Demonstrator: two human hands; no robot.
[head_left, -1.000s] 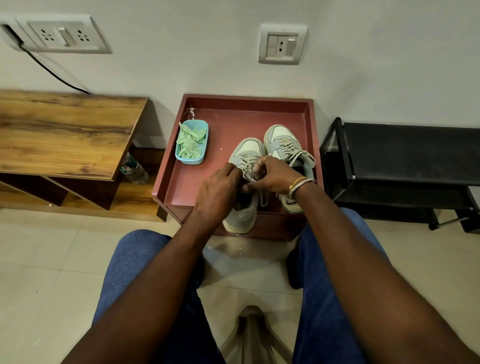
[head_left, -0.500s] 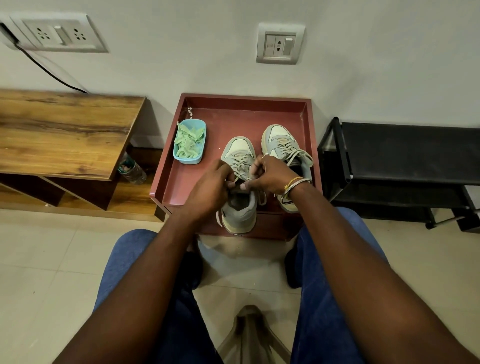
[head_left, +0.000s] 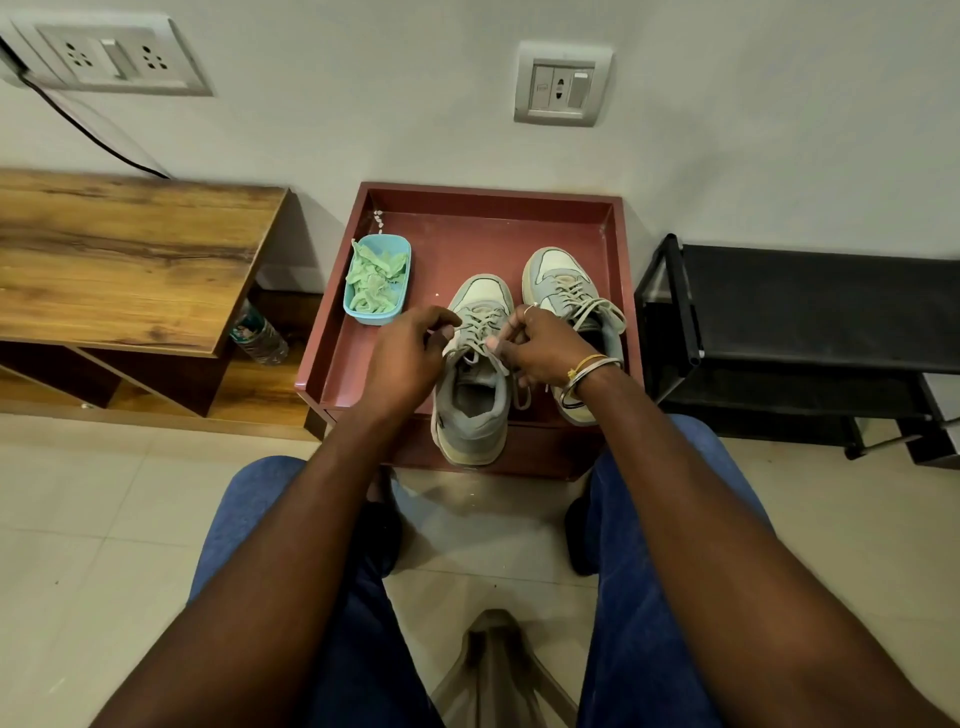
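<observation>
Two grey and white sneakers stand on a maroon tray table (head_left: 519, 215). The left sneaker (head_left: 475, 410) points away from me, its heel over the front edge. My left hand (head_left: 402, 358) pinches a lace end at that shoe's left side. My right hand (head_left: 545, 345) pinches the other lace end on the shoe's right side, bangles on its wrist. The shoe's opening shows between my hands. The right sneaker (head_left: 563, 280) stands behind my right hand, its laces hanging loose.
A blue tub (head_left: 378, 280) of green cloth scraps sits at the tray's left. A wooden shelf unit (head_left: 119, 260) stands left with a plastic bottle (head_left: 258, 335) beside it. A black rack (head_left: 810, 312) is at right. My blue-jeaned knees and a stool leg (head_left: 493, 660) are below.
My hands have drawn apart to either side of the left sneaker, each pulling a lace end outward. The shoe's opening, covered before, now shows.
</observation>
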